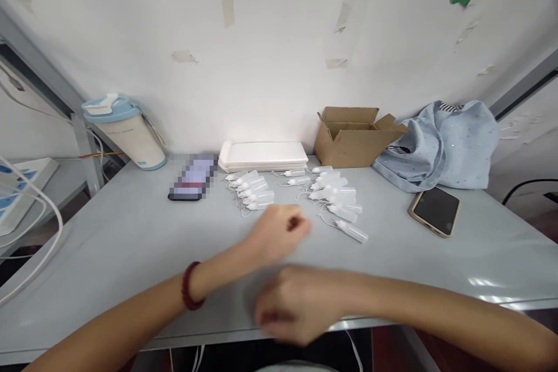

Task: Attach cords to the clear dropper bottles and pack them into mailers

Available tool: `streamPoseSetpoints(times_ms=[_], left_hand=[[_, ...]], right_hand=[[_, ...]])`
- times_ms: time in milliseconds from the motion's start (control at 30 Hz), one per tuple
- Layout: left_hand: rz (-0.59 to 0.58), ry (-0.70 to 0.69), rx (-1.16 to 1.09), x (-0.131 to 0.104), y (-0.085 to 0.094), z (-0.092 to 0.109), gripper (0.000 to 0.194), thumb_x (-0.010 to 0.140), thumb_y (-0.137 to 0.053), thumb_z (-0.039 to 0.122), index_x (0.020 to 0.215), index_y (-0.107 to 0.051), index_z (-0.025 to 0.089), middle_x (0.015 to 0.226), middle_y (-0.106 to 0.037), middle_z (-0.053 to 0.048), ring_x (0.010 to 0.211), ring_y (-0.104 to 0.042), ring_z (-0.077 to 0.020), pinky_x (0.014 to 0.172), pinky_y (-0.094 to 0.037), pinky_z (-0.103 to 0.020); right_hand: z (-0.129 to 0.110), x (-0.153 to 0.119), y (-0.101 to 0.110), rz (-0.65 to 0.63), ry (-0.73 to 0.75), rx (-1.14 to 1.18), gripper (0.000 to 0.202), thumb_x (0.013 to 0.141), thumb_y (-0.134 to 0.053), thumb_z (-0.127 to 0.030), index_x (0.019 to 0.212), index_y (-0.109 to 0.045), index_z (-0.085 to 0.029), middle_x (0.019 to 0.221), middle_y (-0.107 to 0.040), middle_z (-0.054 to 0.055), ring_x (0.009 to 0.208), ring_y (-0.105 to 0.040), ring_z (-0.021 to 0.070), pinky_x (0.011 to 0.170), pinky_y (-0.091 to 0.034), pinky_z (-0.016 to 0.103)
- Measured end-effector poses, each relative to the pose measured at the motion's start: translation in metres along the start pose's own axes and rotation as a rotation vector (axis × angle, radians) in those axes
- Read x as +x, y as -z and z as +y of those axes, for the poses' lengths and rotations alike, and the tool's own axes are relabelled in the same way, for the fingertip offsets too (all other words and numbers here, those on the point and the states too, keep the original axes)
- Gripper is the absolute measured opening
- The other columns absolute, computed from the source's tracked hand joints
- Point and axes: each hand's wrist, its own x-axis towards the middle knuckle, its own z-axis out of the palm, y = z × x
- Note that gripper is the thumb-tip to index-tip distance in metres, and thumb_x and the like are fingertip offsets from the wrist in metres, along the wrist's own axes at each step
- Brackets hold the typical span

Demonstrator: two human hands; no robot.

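My left hand (279, 233), with a dark red bead bracelet (190, 286) at the wrist, is over the middle of the table with its fingers curled closed. What it may hold is hidden. Nearer the table's front edge, my right hand (300, 305) is also closed, its fingers curled under and blurred by motion. I cannot make out anything in it. Beyond my left hand lies a group of small clear plastic bottles (253, 189) with thin tips and white strings. More such bottles (333, 189) lie to the right, with one bottle (352, 231) closest to me.
At the back stand a stack of white boxes or trays (264, 154) and an open cardboard box (349, 148). A blue cloth bag (457, 142) and a phone (435, 211) are on the right. Another phone (194, 177) and a tumbler (131, 133) are on the left.
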Motion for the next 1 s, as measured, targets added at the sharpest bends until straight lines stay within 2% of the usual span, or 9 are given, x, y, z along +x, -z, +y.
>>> streamPoseSetpoints(times_ms=[100, 167, 267, 400, 567, 733, 800, 900, 1000], left_hand=[[0.115, 0.113, -0.077, -0.001, 0.017, -0.039, 0.031, 0.081, -0.049, 0.031, 0.054, -0.039, 0.018, 0.053, -0.042, 0.005, 0.051, -0.038, -0.0096, 0.050, -0.031, -0.022], [0.111, 0.164, -0.131, -0.004, 0.019, -0.050, 0.032, 0.082, -0.048, 0.034, 0.055, -0.039, 0.018, 0.052, -0.041, 0.006, 0.049, -0.036, -0.0089, 0.047, -0.029, -0.022], [0.089, 0.164, -0.159, -0.011, 0.011, -0.052, 0.033, 0.083, -0.048, 0.035, 0.056, -0.039, 0.018, 0.052, -0.040, 0.006, 0.048, -0.036, -0.0088, 0.047, -0.029, -0.022], [0.077, 0.067, -0.078, -0.020, 0.000, -0.052, 0.032, 0.084, -0.046, 0.030, 0.056, -0.037, 0.019, 0.052, -0.038, 0.005, 0.050, -0.034, -0.0094, 0.049, -0.028, -0.023], [0.048, -0.051, 0.054, -0.027, -0.003, -0.060, 0.029, 0.085, -0.043, 0.026, 0.057, -0.035, 0.020, 0.053, -0.040, 0.005, 0.049, -0.035, -0.0095, 0.051, -0.029, -0.023], [0.048, -0.064, 0.093, -0.027, -0.004, -0.063, 0.028, 0.085, -0.042, 0.027, 0.058, -0.038, 0.020, 0.053, -0.043, 0.004, 0.050, -0.037, -0.0102, 0.051, -0.031, -0.023], [0.052, -0.051, 0.071, -0.026, -0.003, -0.061, 0.029, 0.085, -0.043, 0.027, 0.058, -0.039, 0.020, 0.053, -0.043, 0.004, 0.050, -0.037, -0.0101, 0.051, -0.031, -0.023], [0.073, 0.007, 0.007, -0.024, 0.001, -0.056, 0.030, 0.085, -0.044, 0.029, 0.058, -0.041, 0.019, 0.053, -0.043, 0.004, 0.050, -0.038, -0.0102, 0.050, -0.031, -0.023], [0.091, 0.121, -0.124, -0.022, 0.006, -0.053, 0.025, 0.086, -0.045, 0.032, 0.066, -0.049, 0.018, 0.056, -0.048, 0.004, 0.053, -0.045, -0.0112, 0.052, -0.036, -0.023]], right_hand=[[0.027, -0.007, 0.043, 0.072, -0.144, -0.241, 0.012, 0.088, -0.051, -0.017, 0.083, -0.062, -0.018, 0.071, -0.066, -0.003, 0.060, -0.058, 0.0080, 0.056, -0.044, 0.017], [0.049, -0.003, 0.070, 0.352, -0.331, -0.626, 0.014, 0.089, -0.048, -0.015, 0.086, -0.061, -0.017, 0.079, -0.067, 0.000, 0.069, -0.059, 0.0114, 0.062, -0.044, 0.021], [0.080, 0.009, 0.090, 0.467, -0.409, -0.811, 0.017, 0.087, -0.048, -0.011, 0.099, -0.060, -0.011, 0.102, -0.065, 0.014, 0.095, -0.055, 0.0244, 0.073, -0.039, 0.032], [0.098, 0.016, 0.087, 0.422, -0.413, -0.926, 0.017, 0.085, -0.050, -0.010, 0.098, -0.060, -0.014, 0.100, -0.066, 0.014, 0.098, -0.053, 0.0277, 0.077, -0.033, 0.037], [0.102, 0.010, 0.077, 0.380, -0.377, -0.998, 0.027, 0.084, -0.046, -0.005, 0.106, -0.058, -0.015, 0.104, -0.065, 0.013, 0.104, -0.052, 0.0267, 0.083, -0.029, 0.039], [0.098, 0.011, 0.074, 0.381, -0.345, -1.039, 0.033, 0.083, -0.042, -0.001, 0.109, -0.057, -0.015, 0.103, -0.065, 0.014, 0.100, -0.054, 0.0264, 0.091, -0.028, 0.045], [0.086, 0.007, 0.075, 0.436, -0.325, -0.981, 0.027, 0.086, -0.045, -0.009, 0.108, -0.058, -0.017, 0.104, -0.065, 0.012, 0.099, -0.056, 0.0256, 0.091, -0.031, 0.044], [0.060, -0.005, 0.075, 0.673, -0.301, -0.477, 0.022, 0.086, -0.051, -0.026, 0.106, -0.060, -0.021, 0.099, -0.066, 0.007, 0.093, -0.058, 0.0227, 0.078, -0.042, 0.035], [0.042, -0.016, 0.071, 0.722, -0.390, -0.007, 0.022, 0.087, -0.049, -0.033, 0.099, -0.063, -0.022, 0.089, -0.065, 0.004, 0.083, -0.059, 0.0187, 0.073, -0.044, 0.030]])
